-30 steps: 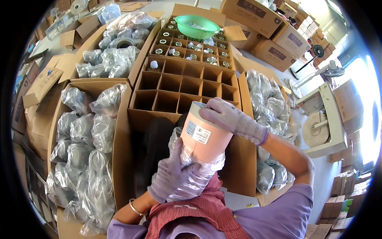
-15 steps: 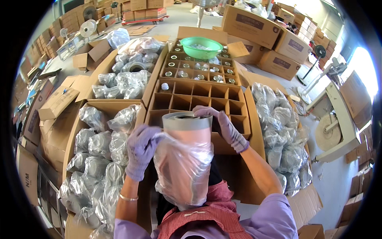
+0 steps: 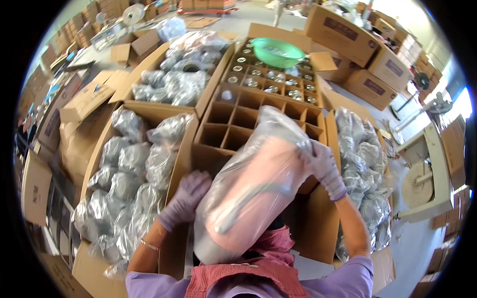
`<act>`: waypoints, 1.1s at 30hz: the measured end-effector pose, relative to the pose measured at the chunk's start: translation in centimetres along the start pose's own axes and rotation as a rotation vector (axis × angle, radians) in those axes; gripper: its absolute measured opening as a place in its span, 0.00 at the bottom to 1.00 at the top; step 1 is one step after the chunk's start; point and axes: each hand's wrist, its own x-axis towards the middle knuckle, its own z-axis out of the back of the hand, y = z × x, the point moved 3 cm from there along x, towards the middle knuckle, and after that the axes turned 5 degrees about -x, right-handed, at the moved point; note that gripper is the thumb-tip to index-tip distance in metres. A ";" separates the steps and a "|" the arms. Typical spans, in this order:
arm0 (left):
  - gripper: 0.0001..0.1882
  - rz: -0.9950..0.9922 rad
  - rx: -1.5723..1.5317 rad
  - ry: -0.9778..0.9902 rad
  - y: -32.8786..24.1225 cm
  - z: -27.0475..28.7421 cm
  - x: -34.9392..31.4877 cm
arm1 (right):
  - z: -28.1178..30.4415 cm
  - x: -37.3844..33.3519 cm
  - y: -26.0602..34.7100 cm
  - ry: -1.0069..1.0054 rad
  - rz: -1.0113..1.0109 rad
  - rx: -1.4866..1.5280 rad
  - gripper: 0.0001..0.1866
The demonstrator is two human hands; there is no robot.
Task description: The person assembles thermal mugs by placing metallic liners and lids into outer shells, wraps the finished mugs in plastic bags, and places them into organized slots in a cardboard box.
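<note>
A pink jug with a grey handle and grey ends point(image 3: 258, 193) lies tilted in front of me, its upper end toward the far right. A clear plastic bag point(image 3: 278, 121) covers it from end to end. At its upper right side my right hand point(image 3: 320, 169), in a pale purple glove, grips the jug through the bag. My left hand point(image 3: 186, 196), gloved alike, is beside the jug's left edge; its fingers are blurred, and I cannot tell whether they touch the bag. Behind the jug stands a carton with cardboard dividers point(image 3: 243, 116), partly hidden.
An open carton of bagged grey parts point(image 3: 131, 154) stands at left, another point(image 3: 181, 79) behind it. More bagged parts point(image 3: 365, 184) fill a carton at right. A green bowl point(image 3: 278, 52) rests on a divided carton of glass-like pieces point(image 3: 271, 79). Closed cartons point(image 3: 343, 35) are stacked behind.
The jug has gone from upright with its grey rim bare to tilted and fully bagged. My right hand moved from the rim to its side; my left hand released the bag's edge and dropped lower.
</note>
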 end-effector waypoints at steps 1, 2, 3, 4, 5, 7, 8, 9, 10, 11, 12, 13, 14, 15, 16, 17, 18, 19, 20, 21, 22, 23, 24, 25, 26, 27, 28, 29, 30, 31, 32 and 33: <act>0.32 0.031 -0.077 0.142 -1.2 -1.0 -2.7 | -0.5 0.4 0.3 0.008 -0.071 -0.043 0.23; 0.32 0.091 -0.042 0.063 -2.1 -0.9 -4.1 | -0.6 1.2 0.1 0.005 -0.096 -0.106 0.25; 0.32 0.154 -0.003 -0.017 -3.1 -0.9 -5.2 | -0.7 2.2 -0.4 0.003 -0.117 -0.169 0.26; 0.32 0.202 0.041 -0.101 -3.8 -1.0 -5.8 | -0.7 3.5 -0.3 0.093 -0.037 -0.168 0.27; 0.32 0.251 0.089 -0.184 -4.5 -1.0 -6.4 | -0.8 4.9 -0.1 0.184 0.046 -0.167 0.28; 0.32 0.314 0.178 -0.368 -4.8 -1.2 -6.3 | -1.4 8.5 1.4 0.382 0.234 -0.084 0.23; 0.32 0.327 0.212 -0.458 -4.2 -1.1 -6.1 | -2.0 9.9 1.9 0.403 0.417 -0.007 0.21; 0.25 0.312 -0.651 -0.481 -1.5 -2.0 -7.2 | -2.5 11.2 3.1 0.434 0.613 0.077 0.20; 0.19 0.330 -1.496 -0.616 1.3 -2.9 -8.5 | -3.5 11.7 6.8 0.498 0.578 0.194 0.16; 0.15 0.183 -1.783 -0.737 3.4 -1.9 -8.1 | -4.7 13.0 7.1 0.602 0.394 0.502 0.16; 0.11 0.030 -2.011 -0.909 4.7 -0.4 -9.7 | -8.3 15.1 8.4 0.737 0.189 0.914 0.16; 0.10 0.062 -1.849 -0.992 6.0 2.0 -10.0 | -11.2 16.9 9.4 0.793 -0.032 1.238 0.16; 0.09 0.108 -1.682 -1.074 7.2 4.5 -10.4 | -13.4 17.9 11.7 0.674 0.042 1.114 0.16; 0.10 0.162 -1.672 -1.131 9.8 5.2 -11.2 | -17.2 20.1 12.3 0.612 0.009 1.066 0.17; 0.11 0.267 -1.556 -1.269 10.9 6.2 -12.0 | -19.3 19.2 15.2 0.565 0.112 0.882 0.20; 0.12 0.352 -1.461 -1.370 12.2 6.8 -11.1 | -21.6 19.9 15.6 0.549 0.116 0.877 0.19; 0.12 0.339 -1.327 -1.459 13.4 6.9 -10.4 | -24.4 21.3 15.2 0.519 0.261 0.692 0.19; 0.13 0.330 -1.186 -1.556 15.0 6.3 -10.2 | -26.7 21.4 14.9 0.448 0.377 0.558 0.19; 0.13 0.357 -1.089 -1.593 16.3 5.9 -10.5 | -28.1 20.6 15.1 0.508 0.362 0.530 0.18; 0.14 0.390 -0.991 -1.626 17.6 5.5 -10.9 | -29.4 19.7 15.1 0.565 0.346 0.502 0.17; 0.14 0.454 -0.953 -1.592 19.0 5.1 -10.8 | -29.6 18.9 15.0 0.472 0.508 0.379 0.17; 0.15 0.520 -0.912 -1.554 19.5 5.3 -10.3 | -29.6 18.0 15.1 0.376 0.665 0.258 0.18; 0.13 0.658 -0.748 -1.495 20.1 5.6 -9.7 | -30.0 17.5 14.8 0.471 0.605 0.237 0.17; 0.11 0.700 -0.812 -1.376 21.3 5.3 -8.8 | -30.6 17.6 14.3 0.397 0.693 0.150 0.17; 0.10 0.739 -0.870 -1.253 22.6 4.7 -8.0 | -31.6 17.8 13.9 0.323 0.778 0.064 0.17; 0.08 0.774 -0.926 -1.127 23.9 4.0 -7.2 | -32.5 18.0 13.3 0.247 0.861 -0.025 0.18; 0.08 0.809 -0.964 -1.124 25.0 3.0 -7.0 | -33.5 17.8 13.8 0.362 0.829 -0.141 0.23; 0.08 0.830 -0.998 -1.126 26.2 2.1 -6.4 | -34.1 17.5 14.6 0.349 0.857 -0.189 0.24; 0.08 0.871 -0.985 -1.096 27.9 1.2 -6.5 | -34.8 16.9 15.3 0.335 0.887 -0.236 0.25; 0.09 0.913 -0.973 -1.071 30.0 0.1 -6.9 | -35.7 16.5 16.0 0.325 0.918 -0.283 0.27; 0.09 0.972 -0.906 -1.016 32.9 -1.0 -8.7 | -36.5 16.2 16.9 0.389 0.865 -0.360 0.26; 0.10 1.035 -0.917 -0.942 33.9 -1.5 -8.0 | -37.2 16.9 16.7 0.358 0.831 -0.404 0.27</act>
